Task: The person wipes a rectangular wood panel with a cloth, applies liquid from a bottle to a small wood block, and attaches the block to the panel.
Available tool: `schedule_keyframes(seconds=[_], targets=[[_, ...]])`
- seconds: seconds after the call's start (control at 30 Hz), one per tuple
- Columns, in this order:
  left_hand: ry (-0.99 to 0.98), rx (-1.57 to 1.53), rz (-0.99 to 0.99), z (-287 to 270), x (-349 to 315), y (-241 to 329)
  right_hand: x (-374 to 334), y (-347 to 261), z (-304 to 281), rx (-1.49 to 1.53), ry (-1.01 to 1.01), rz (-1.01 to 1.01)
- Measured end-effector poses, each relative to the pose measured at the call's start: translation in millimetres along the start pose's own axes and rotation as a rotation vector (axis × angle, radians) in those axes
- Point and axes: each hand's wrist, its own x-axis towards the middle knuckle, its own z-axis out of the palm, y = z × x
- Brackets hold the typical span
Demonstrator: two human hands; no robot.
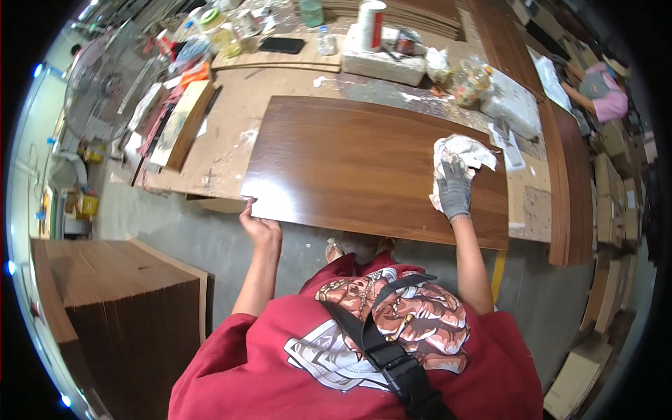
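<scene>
- the step in hand looks like wiping the upper face of the brown board (350, 161), which lies flat on the workbench (217, 147) in front of the person.
- the gloved right hand (455, 189) lies palm down on a crumpled white cloth (472, 150) at the board's right end; its fingers stretch over the cloth, seemingly pressing it down, though i cannot tell whether they pinch a fold.
- the bare left hand (260, 225) touches the board's near left corner; its fingers are partly hidden there, so i cannot tell how tightly they grip.
- in my judgement, the next move calls for even pressure on the cloth while the left hand steadies the board.
- the board's near edge shows directly against the floor (336, 246), so a hard push toward the body could slide it off.
- left of the board, a strip of bench surface separates it from a wooden block (183, 126).
- right of the board, room is tighter: a white slip (514, 157) lies just beside it, with stacked panels (570, 189) farther out.
- beyond the board's far edge, a bottle (472, 82) and a foam block (383, 68) limit long strokes.
</scene>
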Motion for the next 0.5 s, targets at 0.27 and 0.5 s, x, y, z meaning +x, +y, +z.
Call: schedule_keyframes(seconds=[0.27,0.5], targets=[[-0.201,0.419,-0.111,-13,-10,10,92,-248,36,0.330,-0.018,-0.396],[-0.224,0.530,-0.112,-30,1,39,3,-357,-36,0.437,-0.170,-0.756]])
